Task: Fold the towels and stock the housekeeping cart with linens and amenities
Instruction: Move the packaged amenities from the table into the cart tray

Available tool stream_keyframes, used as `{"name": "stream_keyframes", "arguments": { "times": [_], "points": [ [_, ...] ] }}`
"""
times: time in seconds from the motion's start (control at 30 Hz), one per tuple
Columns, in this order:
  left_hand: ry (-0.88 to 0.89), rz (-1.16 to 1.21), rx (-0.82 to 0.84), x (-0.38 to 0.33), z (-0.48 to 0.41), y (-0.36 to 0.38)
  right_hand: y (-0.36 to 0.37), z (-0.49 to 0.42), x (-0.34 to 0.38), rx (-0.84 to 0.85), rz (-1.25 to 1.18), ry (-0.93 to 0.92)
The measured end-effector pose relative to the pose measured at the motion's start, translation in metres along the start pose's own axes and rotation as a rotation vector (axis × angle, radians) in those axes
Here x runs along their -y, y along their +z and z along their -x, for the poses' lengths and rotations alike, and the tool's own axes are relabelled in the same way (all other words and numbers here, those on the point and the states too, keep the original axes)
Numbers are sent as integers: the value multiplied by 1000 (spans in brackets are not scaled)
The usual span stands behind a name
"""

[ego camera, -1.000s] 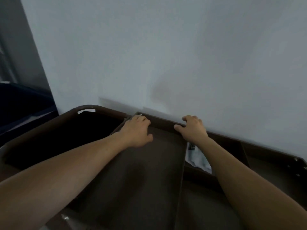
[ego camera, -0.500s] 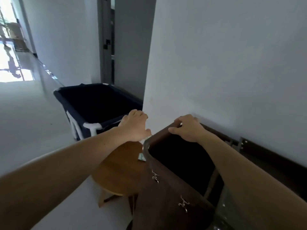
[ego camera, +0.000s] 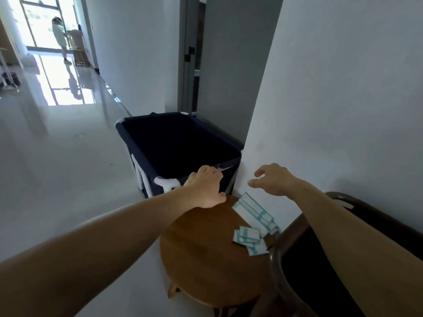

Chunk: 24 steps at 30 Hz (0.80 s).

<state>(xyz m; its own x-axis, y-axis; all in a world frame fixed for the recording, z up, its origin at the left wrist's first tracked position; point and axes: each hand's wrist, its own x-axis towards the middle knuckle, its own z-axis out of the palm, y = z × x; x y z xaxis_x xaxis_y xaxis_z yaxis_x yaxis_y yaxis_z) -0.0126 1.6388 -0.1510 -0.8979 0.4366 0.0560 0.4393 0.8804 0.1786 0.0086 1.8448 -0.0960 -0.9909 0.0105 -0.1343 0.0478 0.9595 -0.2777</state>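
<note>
Hands out and empty — left hand (ego camera: 204, 188) loosely curled, right hand (ego camera: 272, 179) spread open — near the amenity packets (ego camera: 251, 210) lying on the round wooden table (ego camera: 206, 259) beside the brown cart (ego camera: 275, 252), so stocking looks barely begun.

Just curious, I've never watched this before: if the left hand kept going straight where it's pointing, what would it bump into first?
Probably the near rim of the navy fabric laundry bin; the left hand overlaps it in the picture, though depth is unclear.
</note>
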Motion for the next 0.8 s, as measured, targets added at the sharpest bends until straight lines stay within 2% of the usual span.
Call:
{"name": "stream_keyframes", "arguments": {
  "times": [0.33, 0.57, 0.8],
  "points": [
    [77, 35, 250, 31, -135, 62, 39, -148, -41, 204, -52, 196],
    [240, 98, 398, 49, -220, 141, 105, -211, -88, 222, -258, 549],
    [419, 127, 543, 76, -294, 233, 207, -236, -126, 143, -595, 896]
  ]
}}
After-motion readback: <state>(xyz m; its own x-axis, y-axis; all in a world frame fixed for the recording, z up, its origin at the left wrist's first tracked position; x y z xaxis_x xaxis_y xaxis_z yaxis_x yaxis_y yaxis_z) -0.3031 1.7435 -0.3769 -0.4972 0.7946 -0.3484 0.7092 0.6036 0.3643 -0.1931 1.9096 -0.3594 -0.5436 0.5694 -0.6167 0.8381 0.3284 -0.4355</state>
